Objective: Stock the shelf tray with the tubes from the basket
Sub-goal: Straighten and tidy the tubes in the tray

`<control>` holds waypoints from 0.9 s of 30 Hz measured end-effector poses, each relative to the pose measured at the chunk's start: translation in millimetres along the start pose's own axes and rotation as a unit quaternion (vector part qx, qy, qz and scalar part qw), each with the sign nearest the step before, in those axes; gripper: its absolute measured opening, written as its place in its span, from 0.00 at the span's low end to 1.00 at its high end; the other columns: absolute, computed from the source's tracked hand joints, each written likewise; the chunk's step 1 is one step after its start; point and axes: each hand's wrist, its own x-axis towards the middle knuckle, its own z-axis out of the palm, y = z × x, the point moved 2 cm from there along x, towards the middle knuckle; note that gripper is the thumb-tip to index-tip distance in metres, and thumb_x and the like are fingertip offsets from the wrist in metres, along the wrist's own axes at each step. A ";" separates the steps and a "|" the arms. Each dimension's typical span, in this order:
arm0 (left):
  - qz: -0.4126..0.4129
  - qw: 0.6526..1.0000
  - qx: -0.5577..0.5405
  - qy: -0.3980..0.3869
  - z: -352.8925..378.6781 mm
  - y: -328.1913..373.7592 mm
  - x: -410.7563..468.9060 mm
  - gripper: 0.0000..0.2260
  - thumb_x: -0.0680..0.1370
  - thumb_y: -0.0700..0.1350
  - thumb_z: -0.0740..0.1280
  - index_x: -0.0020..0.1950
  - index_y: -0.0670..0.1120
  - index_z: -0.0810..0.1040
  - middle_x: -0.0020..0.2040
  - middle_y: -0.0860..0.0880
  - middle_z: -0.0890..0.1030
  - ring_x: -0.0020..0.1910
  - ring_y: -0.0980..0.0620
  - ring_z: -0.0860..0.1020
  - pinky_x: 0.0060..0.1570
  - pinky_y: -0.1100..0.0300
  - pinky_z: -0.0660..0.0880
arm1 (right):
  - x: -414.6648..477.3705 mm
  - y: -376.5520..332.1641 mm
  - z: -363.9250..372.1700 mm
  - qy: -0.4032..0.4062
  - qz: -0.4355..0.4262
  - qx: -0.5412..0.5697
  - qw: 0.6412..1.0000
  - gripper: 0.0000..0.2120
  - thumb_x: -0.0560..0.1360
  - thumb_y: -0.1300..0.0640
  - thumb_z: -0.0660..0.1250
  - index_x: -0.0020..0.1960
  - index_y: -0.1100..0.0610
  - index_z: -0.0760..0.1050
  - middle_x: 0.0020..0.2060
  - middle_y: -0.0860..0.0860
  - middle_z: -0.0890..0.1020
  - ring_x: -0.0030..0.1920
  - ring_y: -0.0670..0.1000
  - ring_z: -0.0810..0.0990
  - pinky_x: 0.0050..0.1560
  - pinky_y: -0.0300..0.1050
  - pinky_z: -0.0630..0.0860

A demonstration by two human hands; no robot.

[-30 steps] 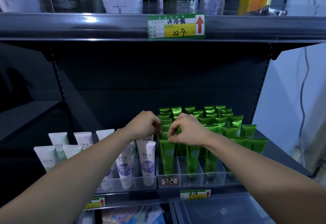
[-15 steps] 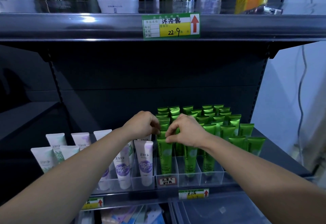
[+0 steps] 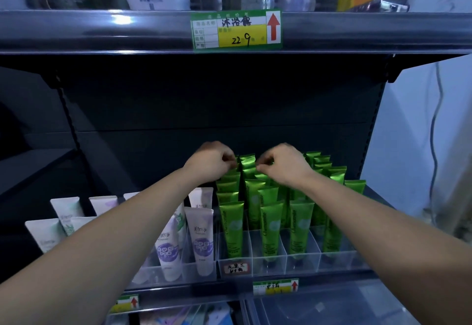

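1. On dark metal shelf, middle level: clear plastic divided shelf tray holds glossy green plastic tubes, upright, caps down, in rows running front to back.
2. Left hand: fingers curled, pinching the crimped top of a tube in the rear rows.
3. Right hand: same pinch on a tube top, just beside the left hand.
4. White-and-lilac plastic tubes stand just left of the green ones.
5. Green-and-yellow paper price label sits on the shelf edge above.

Two hands are counted: left hand, right hand. Four green tubes are seen in the front row, more behind uncountable; at least eight white tubes. Three price tags are counted.
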 end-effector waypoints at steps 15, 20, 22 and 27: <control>-0.030 0.996 0.073 -0.031 35.4 -17.8 78.0 0.13 0.80 0.39 0.62 0.62 0.46 0.78 0.65 0.47 0.77 0.63 0.47 0.74 0.63 0.51 0.71 | 61.7 28.8 18.5 -0.048 0.028 -0.071 0.996 0.12 0.76 0.54 0.66 0.59 0.46 0.78 0.60 0.52 0.77 0.65 0.52 0.70 0.62 0.47 0.72; -0.055 0.992 0.094 -0.058 41.7 -25.6 100.8 0.14 0.78 0.36 0.61 0.57 0.48 0.81 0.63 0.47 0.79 0.60 0.45 0.76 0.60 0.51 0.73 | 78.3 29.2 20.6 -0.072 0.007 -0.086 0.994 0.15 0.76 0.57 0.63 0.61 0.47 0.78 0.60 0.52 0.78 0.64 0.53 0.72 0.62 0.51 0.74; -0.061 0.992 0.091 -0.062 45.0 -25.8 106.9 0.10 0.78 0.39 0.63 0.54 0.48 0.82 0.61 0.47 0.79 0.58 0.45 0.77 0.57 0.53 0.74 | 82.4 29.5 23.3 -0.083 0.000 -0.092 0.992 0.17 0.75 0.61 0.62 0.61 0.48 0.77 0.60 0.52 0.79 0.62 0.53 0.75 0.60 0.50 0.75; -0.080 0.994 0.049 -0.058 52.7 -27.4 116.9 0.08 0.77 0.40 0.65 0.47 0.47 0.84 0.58 0.45 0.80 0.56 0.43 0.77 0.52 0.55 0.73 | 87.3 31.5 28.5 -0.088 -0.014 -0.087 0.992 0.18 0.75 0.64 0.62 0.60 0.51 0.79 0.58 0.51 0.81 0.58 0.53 0.78 0.57 0.47 0.76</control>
